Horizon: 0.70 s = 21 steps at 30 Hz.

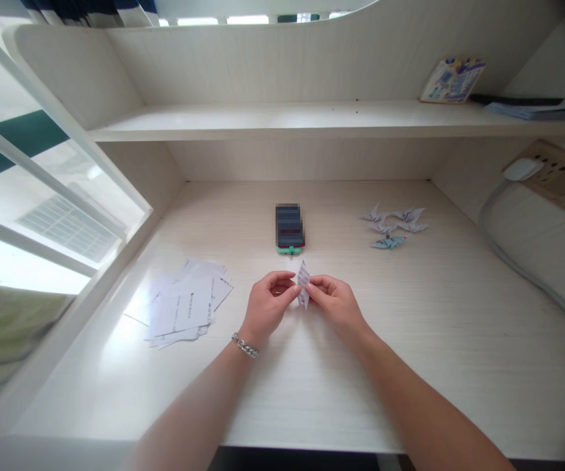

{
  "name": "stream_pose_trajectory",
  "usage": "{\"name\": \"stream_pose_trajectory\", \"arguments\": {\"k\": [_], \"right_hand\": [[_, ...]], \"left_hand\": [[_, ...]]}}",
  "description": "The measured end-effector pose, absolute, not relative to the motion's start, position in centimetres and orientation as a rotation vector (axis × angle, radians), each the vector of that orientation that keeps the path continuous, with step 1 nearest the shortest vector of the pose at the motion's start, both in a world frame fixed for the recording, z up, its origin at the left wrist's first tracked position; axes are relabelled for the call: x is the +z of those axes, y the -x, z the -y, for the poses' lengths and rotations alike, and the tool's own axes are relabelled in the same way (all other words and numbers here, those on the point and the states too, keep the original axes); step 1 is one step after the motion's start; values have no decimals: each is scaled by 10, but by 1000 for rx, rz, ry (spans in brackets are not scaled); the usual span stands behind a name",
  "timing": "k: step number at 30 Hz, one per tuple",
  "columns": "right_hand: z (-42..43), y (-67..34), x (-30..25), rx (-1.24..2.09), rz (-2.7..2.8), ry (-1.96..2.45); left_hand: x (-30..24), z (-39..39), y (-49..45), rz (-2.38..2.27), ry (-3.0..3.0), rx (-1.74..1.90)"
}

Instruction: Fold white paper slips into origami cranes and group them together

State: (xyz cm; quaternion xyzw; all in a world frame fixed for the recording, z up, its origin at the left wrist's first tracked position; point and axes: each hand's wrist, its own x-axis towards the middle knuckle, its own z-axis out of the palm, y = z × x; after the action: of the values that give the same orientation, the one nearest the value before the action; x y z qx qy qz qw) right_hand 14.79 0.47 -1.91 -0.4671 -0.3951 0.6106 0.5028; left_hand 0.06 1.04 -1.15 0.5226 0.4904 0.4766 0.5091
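Observation:
A small folded piece of patterned paper (303, 282) stands upright between my two hands, just above the pale wooden desk (410, 340). My left hand (269, 302) pinches its left side with thumb and fingers curled. My right hand (335, 302) pinches its right side the same way. A chain bracelet (244, 345) sits on my left wrist.
A phone in a green case (290, 229) lies behind my hands. Several finished paper cranes (394, 226) lie at the back right. A loose stack of paper sheets (182, 304) lies to the left. A plug and cable (522, 170) run down the right wall; a packet (452, 80) leans on the shelf.

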Motion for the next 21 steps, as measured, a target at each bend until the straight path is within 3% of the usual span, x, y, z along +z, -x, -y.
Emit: {"name": "stream_pose_trajectory", "arguments": {"k": [21], "right_hand": [[-5,-156,-10,1605,892,1150]], "left_hand": [[-1,-12,6,-1062,-1228,989]]}}
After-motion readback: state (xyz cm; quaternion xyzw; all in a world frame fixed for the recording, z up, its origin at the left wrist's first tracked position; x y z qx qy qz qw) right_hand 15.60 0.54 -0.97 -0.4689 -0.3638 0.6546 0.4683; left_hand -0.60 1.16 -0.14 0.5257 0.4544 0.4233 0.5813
